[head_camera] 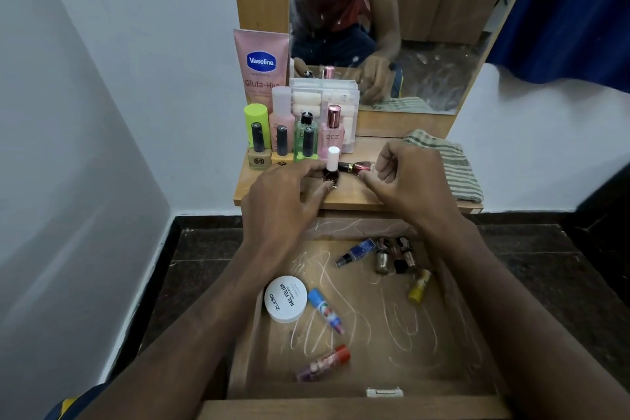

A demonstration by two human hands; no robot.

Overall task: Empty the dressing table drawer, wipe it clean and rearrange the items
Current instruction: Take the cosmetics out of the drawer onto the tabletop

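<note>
**Drawer open, part emptied**

The drawer (pixel 453 334) stands pulled out nearest, chalky scribbles on its floor; a white nail-polish tub (pixel 285 299), lip balms and small bottles lie scattered inside; beyond, on the tabletop (pixel 344 196), the left hand (pixel 283 194) pinches a white-capped polish bottle (pixel 331 169) — upright; the right hand (pixel 405 181) pinches a lying lipstick (pixel 358 166); striped cloth (pixel 450 167) right; behind the bottles, the mirror's lower edge is hidden.

White walls (pixel 102 78), dark floor (pixel 545 249), mirror (pixel 426 27), blue curtain (pixel 572 10).
</note>
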